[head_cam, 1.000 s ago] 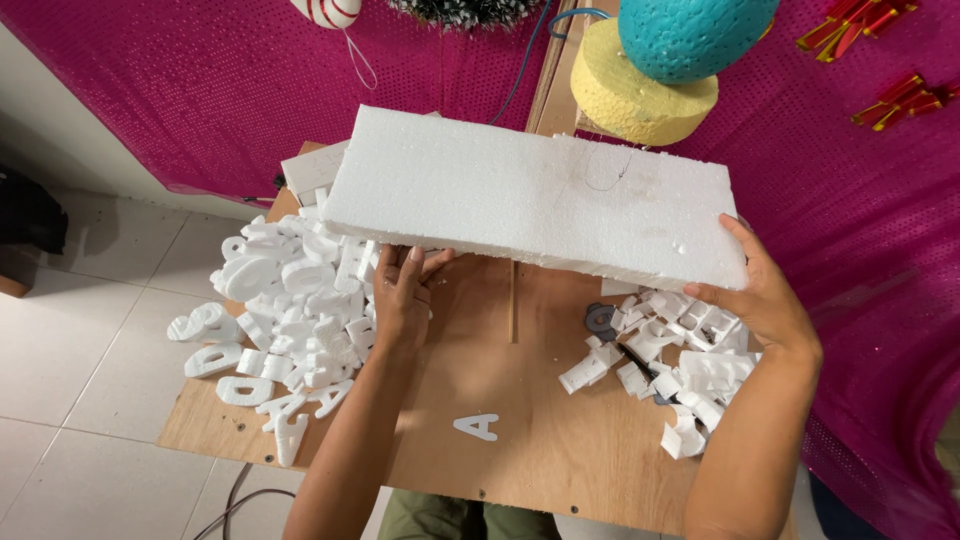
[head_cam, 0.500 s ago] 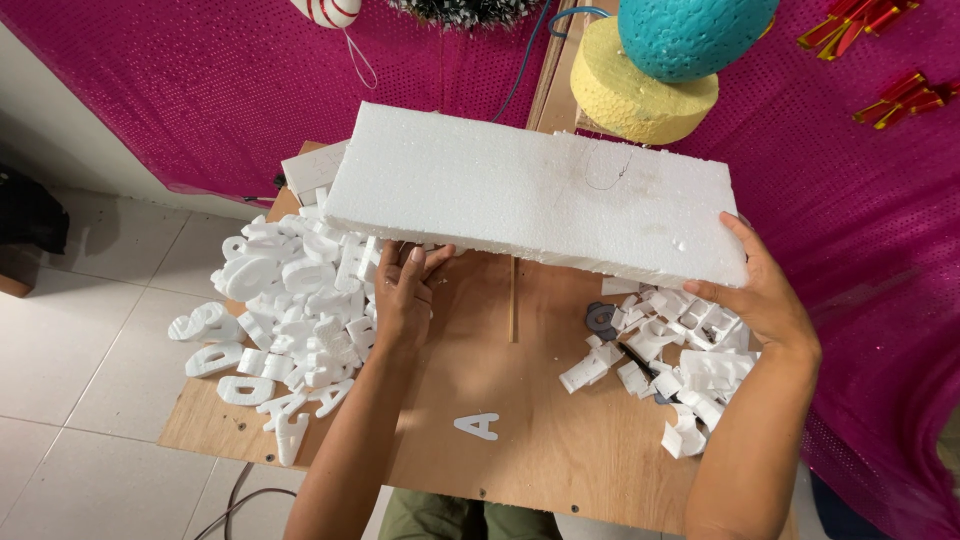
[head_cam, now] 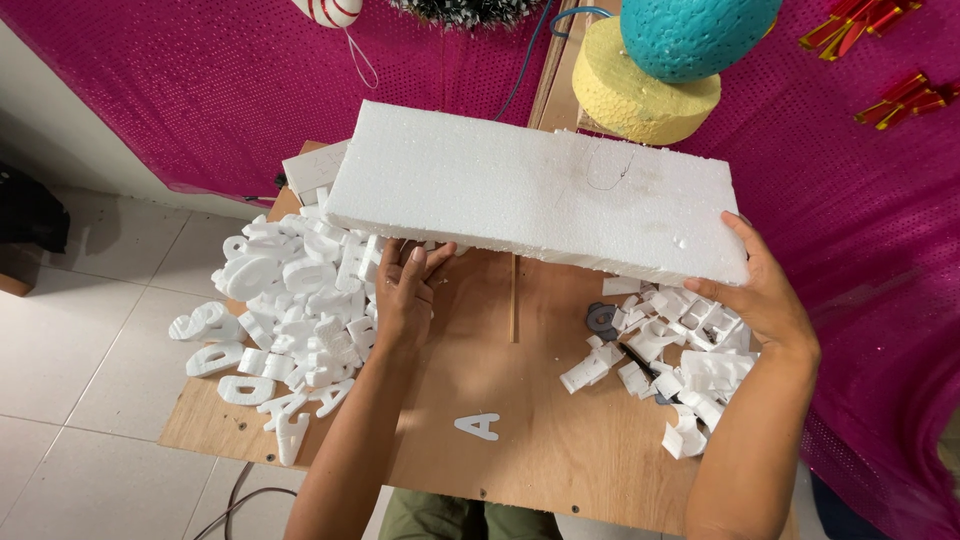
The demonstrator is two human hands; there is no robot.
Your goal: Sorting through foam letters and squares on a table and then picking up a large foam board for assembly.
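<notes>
Holding a long white foam slab (head_cam: 535, 190) above the table (head_cam: 540, 440), the person supports it from two sides, so it stays nearly level and does not bend. The right hand (head_cam: 765, 300) grips the slab's right end: the thumb lies on top near the corner and the other fingers go under it, so they pinch the foam between them. The left hand (head_cam: 405, 295) is under the near left edge, palm toward the foam, with its fingers (head_cam: 418, 262) stretched and close together; it seems to prop the slab from below rather than to grasp it, though the fingertips are partly hidden by the edge.

Just left of the left fingers lies a heap of cut foam letters (head_cam: 285, 320), gathered on that side of the table. Below the right fingers there is a smaller pile of foam scraps (head_cam: 670, 360), probably leftover pieces kept apart from the letters. One single letter (head_cam: 478, 425) lies alone near the person, well apart from both hands. Beyond the slab, a yellow foam disc (head_cam: 640, 95) and a teal ball (head_cam: 695, 35) rest against pink cloth (head_cam: 200, 90).
</notes>
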